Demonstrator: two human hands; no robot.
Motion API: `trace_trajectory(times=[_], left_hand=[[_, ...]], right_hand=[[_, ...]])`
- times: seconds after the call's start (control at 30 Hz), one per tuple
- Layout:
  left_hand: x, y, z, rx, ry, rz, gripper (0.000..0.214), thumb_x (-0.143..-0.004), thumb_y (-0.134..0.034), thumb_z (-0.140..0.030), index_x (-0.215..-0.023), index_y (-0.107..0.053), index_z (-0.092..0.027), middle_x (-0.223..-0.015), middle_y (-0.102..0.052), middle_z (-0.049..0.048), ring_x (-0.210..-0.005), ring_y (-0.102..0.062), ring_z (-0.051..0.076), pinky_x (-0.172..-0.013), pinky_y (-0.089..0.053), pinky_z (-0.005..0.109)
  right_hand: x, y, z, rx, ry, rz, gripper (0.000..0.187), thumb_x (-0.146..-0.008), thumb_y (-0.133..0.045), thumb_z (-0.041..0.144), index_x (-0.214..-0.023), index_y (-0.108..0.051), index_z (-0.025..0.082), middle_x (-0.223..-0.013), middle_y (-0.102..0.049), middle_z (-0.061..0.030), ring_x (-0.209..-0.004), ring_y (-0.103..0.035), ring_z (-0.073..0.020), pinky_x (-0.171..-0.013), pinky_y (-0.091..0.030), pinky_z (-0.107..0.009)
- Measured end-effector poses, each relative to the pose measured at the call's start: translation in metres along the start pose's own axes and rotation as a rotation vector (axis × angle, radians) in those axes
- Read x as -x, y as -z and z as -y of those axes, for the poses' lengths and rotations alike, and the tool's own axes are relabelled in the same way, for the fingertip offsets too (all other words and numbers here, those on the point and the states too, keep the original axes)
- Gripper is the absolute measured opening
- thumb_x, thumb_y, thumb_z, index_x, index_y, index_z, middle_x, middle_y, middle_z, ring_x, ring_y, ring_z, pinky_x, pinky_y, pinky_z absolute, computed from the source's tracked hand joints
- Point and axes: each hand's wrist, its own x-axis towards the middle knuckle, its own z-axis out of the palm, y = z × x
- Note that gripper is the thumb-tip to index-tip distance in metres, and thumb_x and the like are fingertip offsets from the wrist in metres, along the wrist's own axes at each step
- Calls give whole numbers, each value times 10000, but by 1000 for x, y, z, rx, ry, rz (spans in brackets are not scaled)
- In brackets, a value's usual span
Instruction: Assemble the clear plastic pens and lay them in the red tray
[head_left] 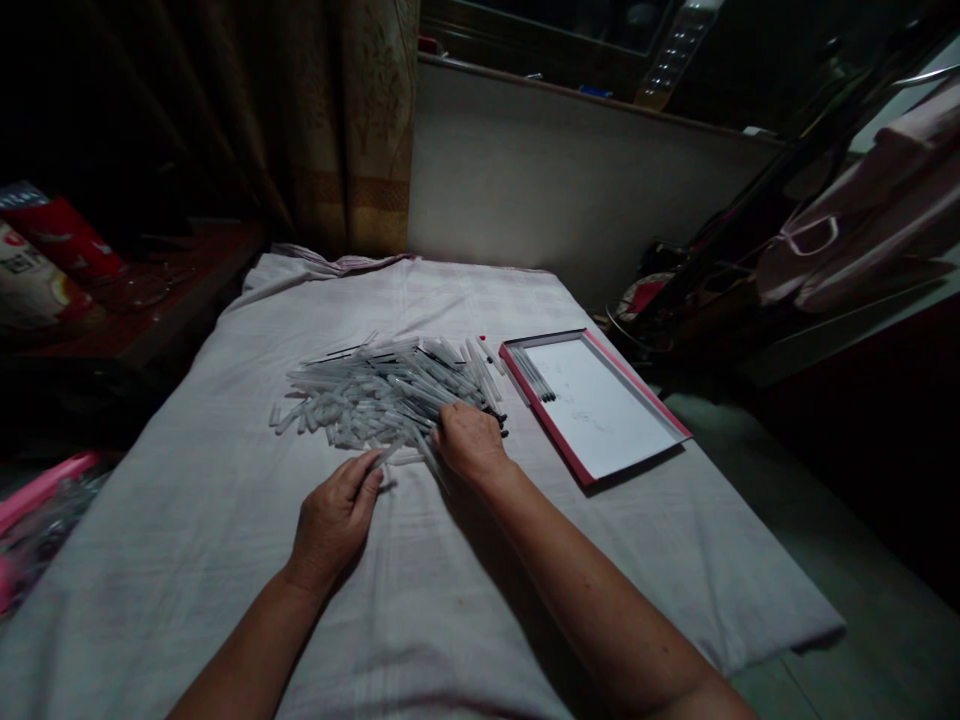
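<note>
A heap of several thin white pens [379, 393] lies on a pale cloth [225, 500] spread over a low table. My left hand [335, 517] rests at the near edge of the heap, fingers pinched on one pen [396, 452]. My right hand [469, 440] sits on the heap's right end with fingers curled down into the pens; what they hold is hidden. To the right lies a shallow red-rimmed white tray [600, 410] with a few pens [534, 374] lined up at its far left corner.
A patterned curtain [360, 120] hangs behind the table beside a pale wall panel. Red packets [52, 255] sit on a dark shelf at the left. A pink bag [37, 500] lies at the left edge. Dark clutter and pink fabric [862, 220] fill the right side.
</note>
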Motion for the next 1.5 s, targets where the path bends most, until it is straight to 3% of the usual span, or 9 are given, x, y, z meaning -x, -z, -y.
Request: trace_trajectory(times=[0.13, 0.27, 0.67, 0.77, 0.93, 1.03, 1.13, 1.27, 1.5], left_hand=[[0, -1, 1, -4, -3, -5, 365, -952, -459, -417, -1133, -702, -214, -1074, -769, 68, -970, -729, 226, -845, -562, 291], [0, -1, 1, -8, -5, 2, 375, -955, -454, -423, -1138, -702, -208, -1077, -769, 71, -974, -728, 227, -850, -562, 295], [0, -4, 5, -61, -120, -39, 362, -987, -440, -418, -1135, -695, -208, -1048, -775, 58, -921, -742, 206, -815, -578, 277], [0, -5, 6, -65, -140, -55, 355, -992, -442, -416, -1133, -693, -208, -1038, -776, 53, -911, -742, 202, -805, -578, 271], [-1, -4, 5, -72, -180, -79, 326, -993, -458, -386, -1114, -692, -194, -1006, -771, 56, -883, -735, 194, -796, -574, 274], [-2, -2, 5, -69, -195, -90, 308, -991, -469, -369, -1104, -695, -192, -994, -766, 60, -883, -725, 198, -812, -569, 292], [-3, -1, 6, -74, -181, -94, 306, -992, -470, -367, -1117, -691, -198, -992, -761, 62, -891, -717, 205, -824, -565, 314], [-3, -1, 9, -89, -179, -116, 306, -991, -474, -369, -1133, -688, -201, -1007, -758, 68, -905, -710, 215, -834, -556, 333], [-4, -2, 8, -116, -245, -121, 285, -999, -466, -331, -1145, -681, -215, -1016, -754, 61, -918, -697, 215, -831, -527, 331]], right_hand=[[-1, 2, -1, -22, -16, 42, 324, -992, -445, 331, -1068, -729, 196, -1004, -776, -126, -946, -730, -275, -784, -547, -354], [-4, 5, 0, -32, -23, 58, 275, -929, -531, 323, -1056, -746, 208, -1059, -764, -120, -980, -715, -274, -811, -539, -355], [-1, -2, -5, -121, 11, -21, 246, -866, -527, 230, -1018, -718, 194, -1043, -731, -120, -967, -678, -268, -817, -508, -349], [-2, -1, -10, -275, 65, -152, 182, -839, -555, 205, -945, -699, 175, -1031, -720, -118, -993, -659, -261, -859, -492, -347], [-8, 0, -22, -780, 73, -369, 95, -774, -574, 164, -831, -639, 201, -1078, -729, -67, -1018, -656, -212, -888, -490, -321], [-7, 2, -28, -982, 62, -435, 73, -789, -573, 233, -814, -636, 206, -929, -738, -36, -888, -672, -192, -800, -507, -302], [1, 6, -34, -1026, 153, -407, 163, -825, -568, 304, -850, -678, 186, -744, -698, -12, -693, -639, -153, -687, -491, -260], [18, 13, -45, -922, 320, -267, 179, -820, -581, 252, -850, -736, 167, -706, -700, -7, -631, -618, -124, -629, -453, -225], [28, 14, -52, -786, 310, -165, 167, -810, -603, 178, -838, -768, 175, -720, -733, -5, -641, -633, -116, -626, -434, -207]])
